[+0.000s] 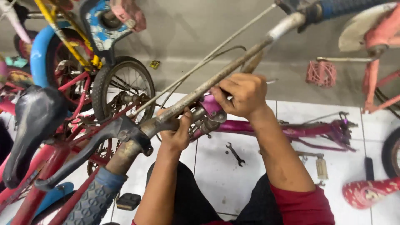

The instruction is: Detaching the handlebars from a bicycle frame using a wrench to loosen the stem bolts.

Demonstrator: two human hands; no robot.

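Note:
A rusty grey handlebar (233, 66) runs diagonally from lower left to upper right, with a black brake lever (89, 148) and a blue-grey grip (89, 200) at its near end. My left hand (177, 133) grips the bar's middle from below, next to the clamp. My right hand (241, 95) is closed over the top of the magenta stem (211, 105) of a magenta bicycle frame (291, 129) lying on the tiled floor. Thin brake cables (200, 62) arc above the bar.
A black spanner (235, 153) lies on the white tiles. Several children's bicycles crowd the left, with a black saddle (35, 125) and a small wheel (125, 87). A pink pedal (321, 74), a pink bicycle and a red patterned piece (368, 192) are on the right.

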